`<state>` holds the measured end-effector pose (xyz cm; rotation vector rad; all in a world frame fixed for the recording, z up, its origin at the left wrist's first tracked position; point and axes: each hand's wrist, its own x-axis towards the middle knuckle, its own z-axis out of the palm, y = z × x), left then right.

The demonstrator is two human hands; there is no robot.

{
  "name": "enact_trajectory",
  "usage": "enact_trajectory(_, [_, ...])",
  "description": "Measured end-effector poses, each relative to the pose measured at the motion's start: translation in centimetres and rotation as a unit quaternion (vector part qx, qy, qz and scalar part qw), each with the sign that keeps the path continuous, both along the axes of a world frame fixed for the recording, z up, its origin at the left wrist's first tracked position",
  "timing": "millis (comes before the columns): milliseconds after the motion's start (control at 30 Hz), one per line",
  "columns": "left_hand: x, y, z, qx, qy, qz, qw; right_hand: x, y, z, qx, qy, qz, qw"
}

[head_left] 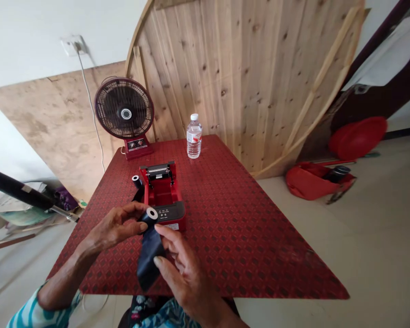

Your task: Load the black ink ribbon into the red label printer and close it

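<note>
My left hand (pixel 118 226) pinches a small roll of black ribbon (pixel 149 216) with a white core, thumb and fingers at its sides. From the roll hangs a loose strip of black ribbon (pixel 149 264). My right hand (pixel 187 273) grips this strip along its right edge between thumb and fingers. Just behind both hands stands a red label printer (pixel 182 218) with its lid up, showing a red inside and a black panel with small marks. A second black roll (pixel 135 180) with a white core is by the printer's left side, and dark film lies below it.
Toward the back of the red patterned table (pixel 246 237) stand a dark red fan (pixel 125 114) and a clear water bottle (pixel 194 139). Round wooden boards (pixel 225 82) lean against the wall behind. On the floor at right is a red bag (pixel 304 182) with a dark cylinder.
</note>
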<state>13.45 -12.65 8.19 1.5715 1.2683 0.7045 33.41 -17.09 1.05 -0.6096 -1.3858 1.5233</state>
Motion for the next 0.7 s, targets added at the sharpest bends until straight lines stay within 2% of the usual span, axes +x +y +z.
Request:
enact_trajectory(100, [1.4,1.9,0.4,0.079,0.126,-0.018,0.989,-0.8,1.0,-1.1,0.035,0.012,-0.036,0.999])
enact_trajectory(267, [2.9,6.4,-1.2,0.172,0.299,-0.027,0.938,0.7,2.1,-3.4,0.023,0.026,-0.096,0.995])
enact_trajectory(400, [3.4,8.8,-2.6,0.163,0.416,-0.040,0.894,3.6,1.9,-3.9,-0.007,0.028,-0.148,0.989])
enact_trajectory(500, [3.7,9.9,-3.2,0.146,0.464,-0.055,0.872,5.3,2.0,-3.9,-0.021,0.015,-0.176,0.984])
enact_trajectory(600, [4.0,11.0,-3.8,0.132,0.472,-0.079,0.868,6.4,2.2,-4.7,-0.029,-0.009,-0.194,0.981])
enact_trajectory(700, [4.0,12.0,-4.0,0.121,0.458,-0.108,0.874,6.9,2.5,-6.5,-0.022,-0.034,-0.199,0.979])
